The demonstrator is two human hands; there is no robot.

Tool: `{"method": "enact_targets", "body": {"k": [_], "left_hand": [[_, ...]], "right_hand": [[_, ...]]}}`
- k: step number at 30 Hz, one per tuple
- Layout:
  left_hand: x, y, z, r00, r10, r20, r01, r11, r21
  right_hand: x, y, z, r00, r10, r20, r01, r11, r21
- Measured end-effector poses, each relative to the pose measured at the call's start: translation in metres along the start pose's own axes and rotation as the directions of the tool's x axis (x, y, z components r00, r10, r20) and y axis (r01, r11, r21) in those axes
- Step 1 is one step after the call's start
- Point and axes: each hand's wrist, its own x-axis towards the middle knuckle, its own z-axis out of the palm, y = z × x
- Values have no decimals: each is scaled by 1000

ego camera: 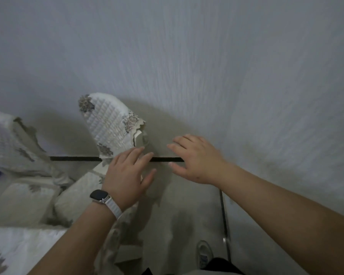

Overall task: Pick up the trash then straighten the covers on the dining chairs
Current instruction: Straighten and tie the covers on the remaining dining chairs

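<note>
A dining chair stands in front of me, its backrest wearing a white quilted cover with grey flower prints and a scalloped edge. The matching seat cover lies below it. My left hand, with a watch on a white strap at the wrist, hovers with straight fingers over the near edge of the backrest cover. My right hand is spread just right of the chair, fingers straight, holding nothing. No trash shows in view.
A second covered chair stands at the left, and a quilted cloth fills the lower left corner. A pale wall rises close behind the chairs. The floor is light tile with dark grout lines; my shoe shows at the bottom.
</note>
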Motion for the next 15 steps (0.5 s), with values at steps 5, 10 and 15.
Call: {"method": "enact_targets", "body": {"k": [5,10,15], "left_hand": [[34,-22,3,993,-114,7,114,993,19],[67,-57,20,983,-181,-16,182,983,26],[107,-99,51,980,-197,20,197,980,6]], "right_hand": [[62,21,-1,996,-88,33,87,996,24],[116,34,14,988,-154,-7,154,987,35],[174,54,27,982,-185,51,184,983,10]]}}
